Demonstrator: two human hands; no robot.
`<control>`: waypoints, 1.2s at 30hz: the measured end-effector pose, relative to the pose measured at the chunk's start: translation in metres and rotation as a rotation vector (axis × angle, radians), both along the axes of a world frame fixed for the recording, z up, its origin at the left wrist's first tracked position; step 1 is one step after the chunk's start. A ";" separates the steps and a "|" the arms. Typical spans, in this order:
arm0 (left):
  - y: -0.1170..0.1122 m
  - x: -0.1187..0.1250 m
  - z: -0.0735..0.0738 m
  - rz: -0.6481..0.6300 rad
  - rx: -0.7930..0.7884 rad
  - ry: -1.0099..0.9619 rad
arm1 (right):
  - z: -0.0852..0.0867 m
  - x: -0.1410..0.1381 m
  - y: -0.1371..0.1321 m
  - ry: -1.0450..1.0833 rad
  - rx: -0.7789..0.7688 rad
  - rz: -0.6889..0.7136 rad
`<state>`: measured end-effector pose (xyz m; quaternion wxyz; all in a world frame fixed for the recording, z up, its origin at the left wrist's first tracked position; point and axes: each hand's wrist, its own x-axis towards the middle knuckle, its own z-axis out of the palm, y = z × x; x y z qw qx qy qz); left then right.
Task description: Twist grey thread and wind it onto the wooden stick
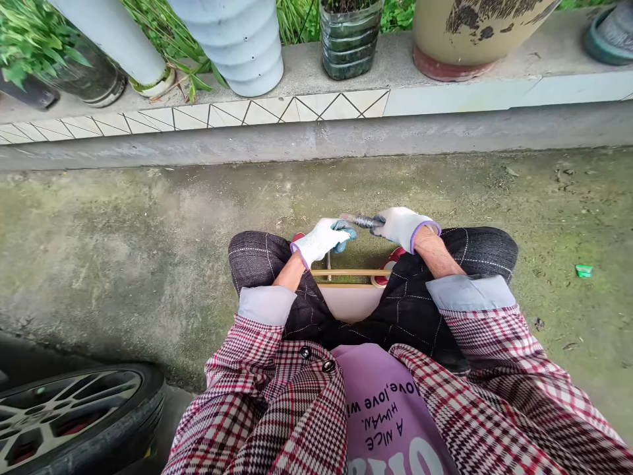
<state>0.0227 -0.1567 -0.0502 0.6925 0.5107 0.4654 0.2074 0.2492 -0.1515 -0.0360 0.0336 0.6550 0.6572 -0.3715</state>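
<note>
In the head view, both hands wear white work gloves with blue-grey palms and meet in front of my knees. My right hand (398,225) is closed around a short tool with a grey, wire-wound shaft (364,221); its brownish, blurred end points toward the other hand. Just left of it, my left hand (324,239) has its fingers curled closed. A thin metal rod (329,262) sticks out below that hand and seems to be in its grip, though the fingers hide the upper part. I cannot tell whether the brownish end touches the left glove.
Between my legs is a pale seat (351,303) with light wooden bars (349,272). Ahead runs a low tiled ledge (336,105) bearing several pots, including a pale blue ribbed one (237,46). A car wheel (74,422) stands at lower left. A green wrapper (584,271) lies on the concrete.
</note>
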 end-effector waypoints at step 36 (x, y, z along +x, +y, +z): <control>0.158 0.008 0.061 -0.360 0.225 0.151 | 0.071 0.010 0.083 0.465 -0.193 0.071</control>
